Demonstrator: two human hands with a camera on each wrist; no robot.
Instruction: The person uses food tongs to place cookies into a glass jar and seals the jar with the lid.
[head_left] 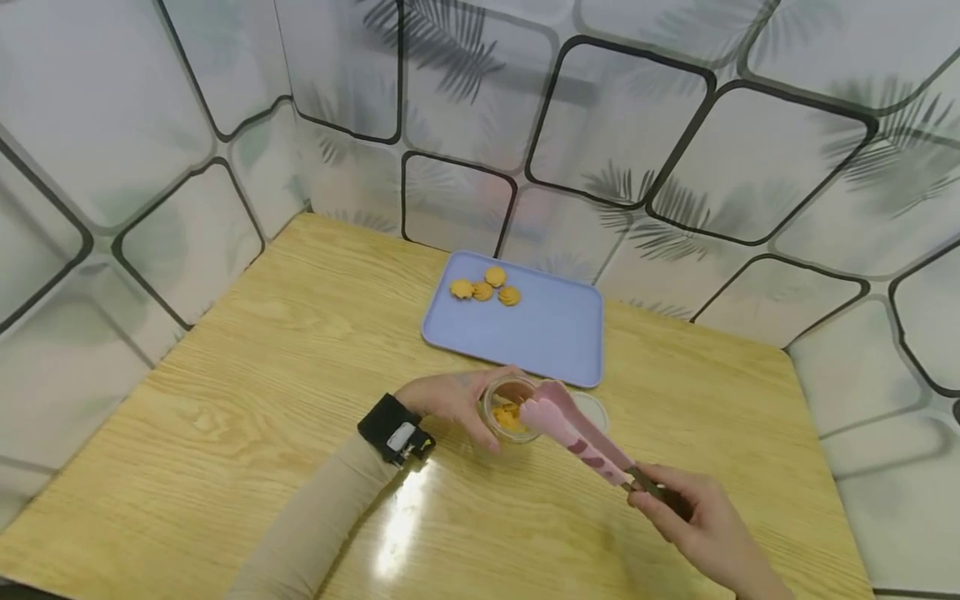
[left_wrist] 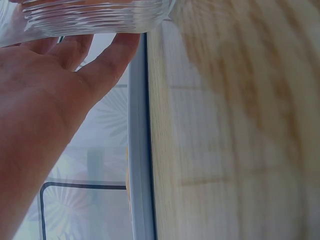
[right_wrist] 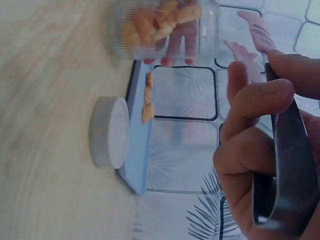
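Note:
My left hand (head_left: 453, 397) holds a clear ribbed glass jar (right_wrist: 212, 30) by its side, fingers and thumb curled around it. The jar's open mouth faces up toward the head camera, and orange-yellow cookies (head_left: 507, 417) lie inside. In my right hand (head_left: 703, 527) is a pair of tongs (head_left: 592, 450) with pink paw-shaped tips and dark metal handles. Those tips stand slightly apart at the jar's right rim, with nothing between them. The right wrist view shows fingers and thumb wrapped around the tongs' handles (right_wrist: 287, 165).
Behind the jar lies a blue tray (head_left: 555, 333) with several cookies (head_left: 482, 291) at its left end. A round white lid (right_wrist: 109, 132) sits on the wooden table (head_left: 300, 317), right of the jar and close to the tray. Patterned curtain walls (head_left: 465, 200) enclose the table.

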